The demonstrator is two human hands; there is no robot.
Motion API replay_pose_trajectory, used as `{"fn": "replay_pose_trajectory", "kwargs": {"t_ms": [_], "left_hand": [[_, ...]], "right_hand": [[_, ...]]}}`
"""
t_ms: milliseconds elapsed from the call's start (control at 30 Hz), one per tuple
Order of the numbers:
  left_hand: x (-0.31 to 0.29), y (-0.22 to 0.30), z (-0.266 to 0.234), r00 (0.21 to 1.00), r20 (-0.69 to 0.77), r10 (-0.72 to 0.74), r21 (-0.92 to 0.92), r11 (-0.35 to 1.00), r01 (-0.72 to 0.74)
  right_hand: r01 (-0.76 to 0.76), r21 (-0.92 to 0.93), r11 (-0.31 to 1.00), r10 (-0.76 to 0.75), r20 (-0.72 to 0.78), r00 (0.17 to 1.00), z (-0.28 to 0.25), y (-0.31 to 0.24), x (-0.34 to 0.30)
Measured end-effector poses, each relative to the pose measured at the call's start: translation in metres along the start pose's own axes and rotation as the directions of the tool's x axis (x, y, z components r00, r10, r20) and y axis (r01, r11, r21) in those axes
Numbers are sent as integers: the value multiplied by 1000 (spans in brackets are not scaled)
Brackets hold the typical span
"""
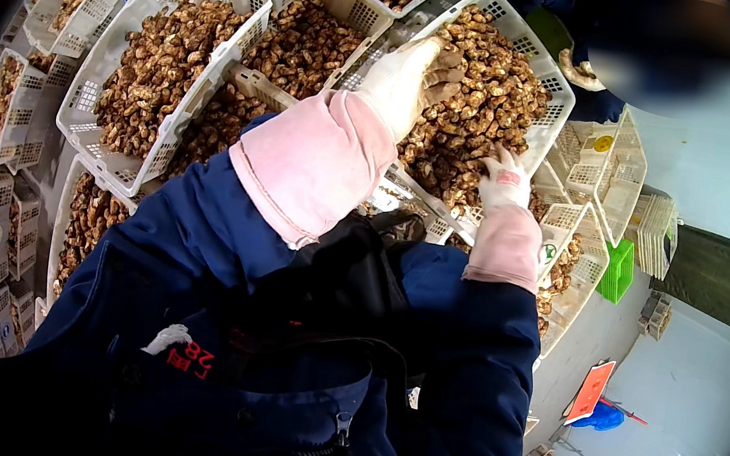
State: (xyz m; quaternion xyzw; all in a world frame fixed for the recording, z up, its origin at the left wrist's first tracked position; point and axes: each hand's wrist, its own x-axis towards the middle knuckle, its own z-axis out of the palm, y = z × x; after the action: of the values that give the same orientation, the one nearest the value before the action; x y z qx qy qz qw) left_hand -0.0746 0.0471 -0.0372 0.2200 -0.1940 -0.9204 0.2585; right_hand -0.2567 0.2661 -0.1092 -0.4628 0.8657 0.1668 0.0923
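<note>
I have the white-gloved left hand (414,78) and white-gloved right hand (506,182), fingers loosely bent, flanking the brown knobbly mushroom heap (473,104) in the white perforated plastic crate (554,108), though I cannot tell whether either grips any.

Left hand (417,78), right hand (506,178), both gloved, at brown mushrooms (487,69) in white crate (533,47); green basket (617,271) rightward.

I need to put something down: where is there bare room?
Grey floor at right looks free, bordered by the rightmost filled crate, green basket and orange board. Crowded: under the left hand and right hand, where mushrooms lie heaped, and among the crates at left.
</note>
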Motion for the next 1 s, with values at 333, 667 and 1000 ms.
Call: {"fn": "replay_pose_trajectory", "kwargs": {"t_ms": [333, 667, 1000], "left_hand": [[3, -7, -4, 1000, 23, 1, 56, 998, -2], [2, -6, -9, 999, 40, -11, 79, 997, 7], [-1, -7, 0, 999, 14, -32, 222, 975, 28]], "right_hand": [[521, -138, 842, -505, 136, 852, -17, -66, 4], [504, -180, 845, -495, 95, 864, 8, -78, 19], [-43, 663, 747, 227, -193, 955, -26, -50, 6]]}}
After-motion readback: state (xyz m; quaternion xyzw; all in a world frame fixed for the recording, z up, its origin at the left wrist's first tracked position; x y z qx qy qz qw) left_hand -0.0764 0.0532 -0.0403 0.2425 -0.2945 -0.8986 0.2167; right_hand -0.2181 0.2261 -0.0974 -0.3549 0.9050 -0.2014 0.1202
